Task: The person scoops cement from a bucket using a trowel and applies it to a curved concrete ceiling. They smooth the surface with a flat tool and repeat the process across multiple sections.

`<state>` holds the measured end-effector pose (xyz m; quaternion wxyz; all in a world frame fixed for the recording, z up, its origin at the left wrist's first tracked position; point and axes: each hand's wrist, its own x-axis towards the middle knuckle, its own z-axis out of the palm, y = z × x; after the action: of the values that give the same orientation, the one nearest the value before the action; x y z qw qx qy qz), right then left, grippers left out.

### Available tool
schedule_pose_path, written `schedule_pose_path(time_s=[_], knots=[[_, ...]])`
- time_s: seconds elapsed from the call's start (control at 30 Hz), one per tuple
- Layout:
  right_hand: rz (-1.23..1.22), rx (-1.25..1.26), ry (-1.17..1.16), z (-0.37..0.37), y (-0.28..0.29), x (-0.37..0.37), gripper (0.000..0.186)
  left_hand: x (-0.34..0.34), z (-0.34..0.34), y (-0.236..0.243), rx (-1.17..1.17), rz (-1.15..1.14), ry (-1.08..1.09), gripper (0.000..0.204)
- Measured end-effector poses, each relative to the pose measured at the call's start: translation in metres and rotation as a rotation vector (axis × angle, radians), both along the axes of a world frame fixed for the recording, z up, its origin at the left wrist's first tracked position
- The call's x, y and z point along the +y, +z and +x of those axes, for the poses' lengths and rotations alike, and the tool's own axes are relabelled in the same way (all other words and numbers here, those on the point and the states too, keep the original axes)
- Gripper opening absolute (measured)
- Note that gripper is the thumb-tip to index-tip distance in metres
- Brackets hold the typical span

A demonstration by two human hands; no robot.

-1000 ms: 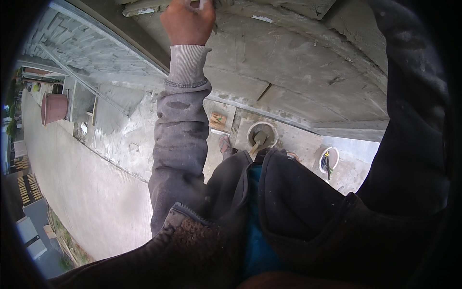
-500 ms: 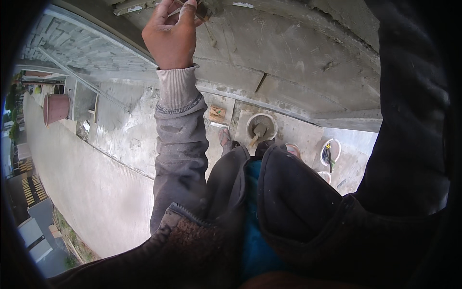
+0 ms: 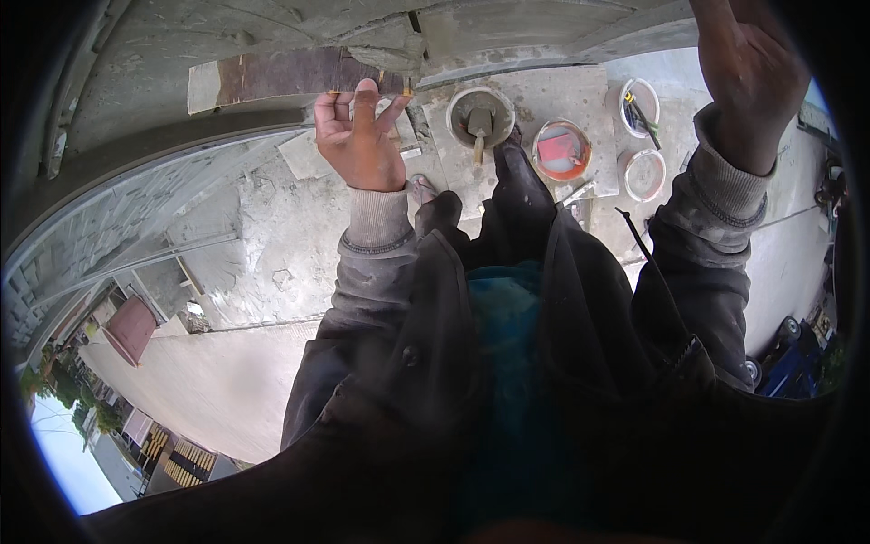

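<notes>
In my left hand is a long, thin wooden board, its lower edge gripped between thumb and fingers. A lump of wet grey mortar sits at the board's right end. Behind the board rises a grey, cement-coated wall. My right hand is raised at the upper right, with its fingers cut off by the picture's edge, so what it holds, if anything, is hidden. Below on the ground stands a bucket of grey mortar, with a trowel resting in it.
Right of the mortar bucket are an orange-rimmed bucket with a pink thing in it, a white bucket with tools, and a smaller pale bucket. A reddish tub stands far left by the paved strip. My feet are near the mortar bucket.
The view has shifted, showing more ground and buckets. My left hand now shows lower in the picture, with the board's whole length visible. My right hand has come into view.
</notes>
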<state>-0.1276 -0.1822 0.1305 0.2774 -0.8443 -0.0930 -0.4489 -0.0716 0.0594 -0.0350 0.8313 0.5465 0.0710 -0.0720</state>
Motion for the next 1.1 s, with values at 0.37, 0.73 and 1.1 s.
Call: schedule_pose_path(time_s=[0.37,0.73,1.1], knots=[[1.013,1.332,-0.52,-0.226,-0.591,0.121,0.041,-0.04,-0.029,-0.38,0.343,0.2,-0.252,0.039],[1.113,1.389,-0.751,-0.142,-0.814,0.128,0.058,-0.055,-0.046,-0.568,0.279,0.443,-0.281,0.021],[1.866,0.911,-0.174,-0.195,-0.731,0.121,0.034,-0.066,-0.057,-0.603,0.117,0.734,-0.601,0.03]])
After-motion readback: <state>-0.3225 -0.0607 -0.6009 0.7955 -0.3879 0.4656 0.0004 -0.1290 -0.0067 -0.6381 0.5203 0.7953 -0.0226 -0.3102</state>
